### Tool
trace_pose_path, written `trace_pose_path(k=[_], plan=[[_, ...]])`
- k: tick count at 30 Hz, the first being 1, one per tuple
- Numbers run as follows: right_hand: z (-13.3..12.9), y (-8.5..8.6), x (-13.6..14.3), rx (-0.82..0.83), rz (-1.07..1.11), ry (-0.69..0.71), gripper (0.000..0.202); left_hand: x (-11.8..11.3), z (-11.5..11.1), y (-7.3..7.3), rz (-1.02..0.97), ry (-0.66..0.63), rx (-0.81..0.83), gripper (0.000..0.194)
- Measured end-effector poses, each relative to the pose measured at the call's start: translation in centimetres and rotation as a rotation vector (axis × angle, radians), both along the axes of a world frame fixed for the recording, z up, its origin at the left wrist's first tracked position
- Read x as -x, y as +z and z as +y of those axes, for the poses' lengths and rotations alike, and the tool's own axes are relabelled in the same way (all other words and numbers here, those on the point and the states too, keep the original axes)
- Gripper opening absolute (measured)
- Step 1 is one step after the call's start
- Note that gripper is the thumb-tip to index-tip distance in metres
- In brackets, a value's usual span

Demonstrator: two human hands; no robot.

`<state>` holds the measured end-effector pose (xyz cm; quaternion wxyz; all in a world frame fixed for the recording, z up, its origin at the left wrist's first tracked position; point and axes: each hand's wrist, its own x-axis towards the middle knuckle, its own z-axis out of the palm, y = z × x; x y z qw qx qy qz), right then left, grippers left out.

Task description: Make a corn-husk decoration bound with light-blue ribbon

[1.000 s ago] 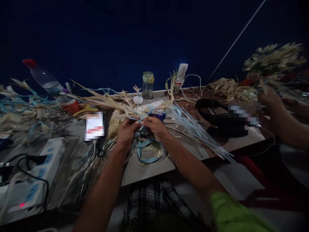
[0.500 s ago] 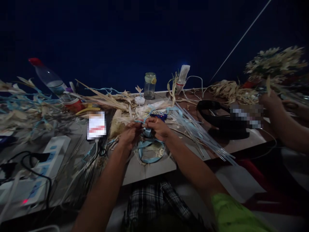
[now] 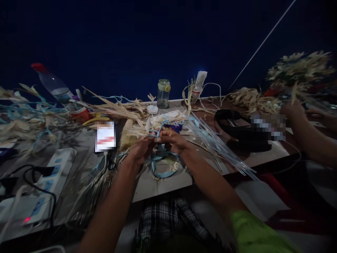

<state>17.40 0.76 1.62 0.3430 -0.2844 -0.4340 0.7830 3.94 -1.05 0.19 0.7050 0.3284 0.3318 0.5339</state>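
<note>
My left hand (image 3: 143, 147) and my right hand (image 3: 171, 140) meet over the table edge, fingertips pinched together. Between them is a thin stem wrapped in light blue tape (image 3: 159, 131); its upper part branches above the fingers. A bare thin wire seems to run down below the fingertips. Under my hands a loose loop of blue ribbon (image 3: 165, 173) lies on the table among pale scraps. Just beyond my right hand rests a dark blue tool with a small red light (image 3: 177, 128), partly hidden.
Left are a phone (image 3: 105, 137), a bundle of thin wires (image 3: 96, 191) and a power strip (image 3: 56, 175). Clear plastic sticks (image 3: 223, 147) and a black headband-like object (image 3: 242, 135) lie right. A lidded bottle (image 3: 163, 94) stands behind. A co-worker's hand (image 3: 293, 114) holds a pale dried leaf.
My fingers have shifted slightly around the blue-wrapped stem, and more of it shows above them. The blue tape piece hanging under my fingers is less visible.
</note>
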Motion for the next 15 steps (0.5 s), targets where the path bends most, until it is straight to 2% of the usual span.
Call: trace_pose_path(k=[3, 8, 12, 15], plan=[[0.0, -0.1, 0.2, 0.017, 0.009, 0.005, 0.03, 0.2, -0.1, 0.2, -0.008, -0.005, 0.048, 0.017], [0.2, -0.4, 0.5, 0.034, -0.03, 0.029, 0.029, 0.4, -0.3, 0.6, -0.023, -0.063, 0.007, 0.016], [0.7, -1.0, 0.5, 0.001, -0.173, 0.016, 0.029, 0.6, 0.1, 0.1, 0.086, 0.06, 0.057, 0.019], [1.0, -1.1, 0.2, -0.157, -0.256, -0.063, 0.028, 0.5, 0.6, -0.5, 0.235, 0.141, 0.018, 0.017]])
